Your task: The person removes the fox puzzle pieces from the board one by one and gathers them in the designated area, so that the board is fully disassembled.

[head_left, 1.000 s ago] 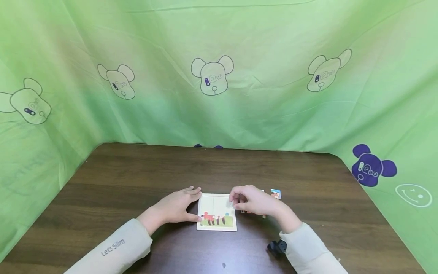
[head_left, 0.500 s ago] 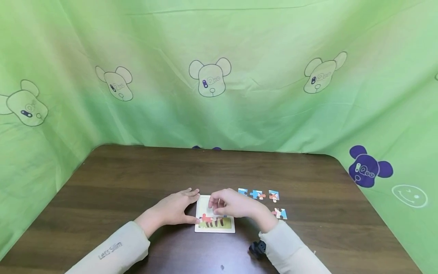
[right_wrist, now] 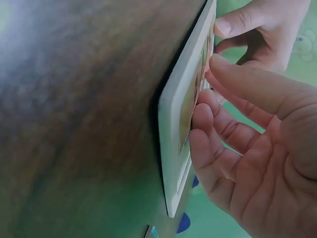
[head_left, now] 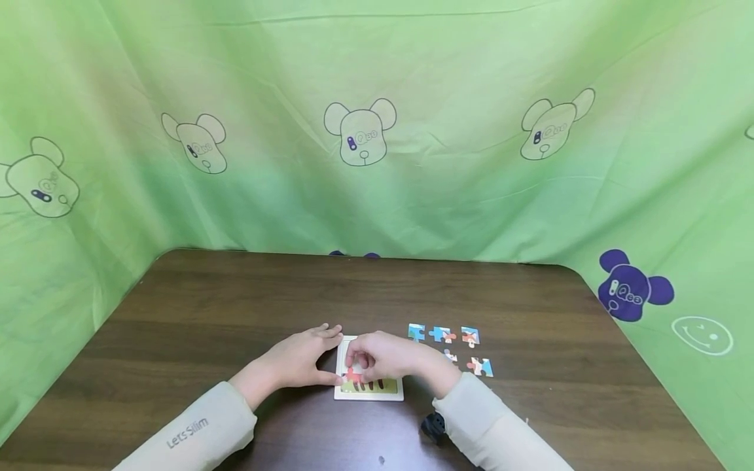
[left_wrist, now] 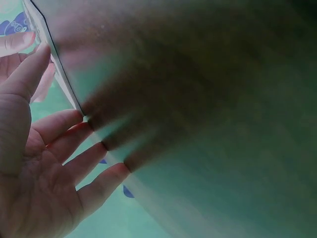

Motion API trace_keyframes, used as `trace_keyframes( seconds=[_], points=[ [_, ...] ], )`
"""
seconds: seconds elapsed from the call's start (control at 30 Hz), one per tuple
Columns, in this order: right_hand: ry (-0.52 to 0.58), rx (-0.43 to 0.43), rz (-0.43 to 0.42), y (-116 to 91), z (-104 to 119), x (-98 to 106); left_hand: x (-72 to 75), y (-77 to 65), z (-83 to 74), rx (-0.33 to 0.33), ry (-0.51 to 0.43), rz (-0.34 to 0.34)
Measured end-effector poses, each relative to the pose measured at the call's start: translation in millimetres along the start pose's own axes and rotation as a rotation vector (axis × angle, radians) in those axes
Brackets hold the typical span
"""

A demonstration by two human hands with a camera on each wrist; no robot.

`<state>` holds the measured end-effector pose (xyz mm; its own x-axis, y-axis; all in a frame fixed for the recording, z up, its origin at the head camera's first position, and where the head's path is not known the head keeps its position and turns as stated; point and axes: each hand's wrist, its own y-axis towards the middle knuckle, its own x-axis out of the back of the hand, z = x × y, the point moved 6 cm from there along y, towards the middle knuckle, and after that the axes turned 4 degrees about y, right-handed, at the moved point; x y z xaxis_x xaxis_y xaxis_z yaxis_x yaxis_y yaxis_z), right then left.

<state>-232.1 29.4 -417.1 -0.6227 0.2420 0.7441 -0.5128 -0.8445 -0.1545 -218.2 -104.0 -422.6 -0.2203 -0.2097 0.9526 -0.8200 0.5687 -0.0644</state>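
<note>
A light-framed jigsaw board lies on the table, its lower row showing a red shape and dark stripes on green. My left hand rests at its left side, fingers spread and thumb tip at the frame. In the left wrist view its straight fingertips touch the tabletop. Over the board's inner area, my right hand pinches a puzzle piece, mostly hidden by the fingers. The right wrist view has this thumb and forefinger close together right at the board's surface, the other fingers curled.
To the board's right lie several loose puzzle pieces, blue, white and orange; the right wrist overlaps part of that area. A small black device hangs at the right cuff. The dark wooden table meets green printed cloth behind and at both sides.
My right hand has moved left from the board's right edge to over its inner left part, uncovering more loose pieces. The left hand stays at the frame.
</note>
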Motion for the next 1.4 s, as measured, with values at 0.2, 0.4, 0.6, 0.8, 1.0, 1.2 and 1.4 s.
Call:
trace_keyframes(
  seconds=[0.2,0.4,0.6,0.8,1.0,1.2,1.4],
  points=[
    [-0.012,-0.033,0.012,0.5,0.0,-2.2,-0.5,-1.4,2.2,-0.009,0.027,0.004],
    [-0.045,-0.031,0.016,2.3,2.5,-2.4,0.3,-2.2,2.9,-0.007,0.037,0.008],
    [-0.063,-0.038,0.030,3.3,5.5,-3.0,-0.7,-2.4,2.3,-0.002,0.035,0.011],
    [-0.014,-0.054,0.029,2.3,5.3,-3.0,-2.4,-2.1,2.9,0.010,0.024,0.019],
    [0.080,-0.027,0.024,1.7,4.0,-3.0,-2.2,-2.1,2.7,0.006,0.020,0.016],
    [0.170,-0.026,0.027,3.1,3.4,-1.8,-0.7,-1.3,2.5,0.007,0.005,0.023],
    [0.189,-0.018,0.022,3.6,4.8,0.0,0.5,-0.2,3.2,0.017,0.000,0.030]
  ],
)
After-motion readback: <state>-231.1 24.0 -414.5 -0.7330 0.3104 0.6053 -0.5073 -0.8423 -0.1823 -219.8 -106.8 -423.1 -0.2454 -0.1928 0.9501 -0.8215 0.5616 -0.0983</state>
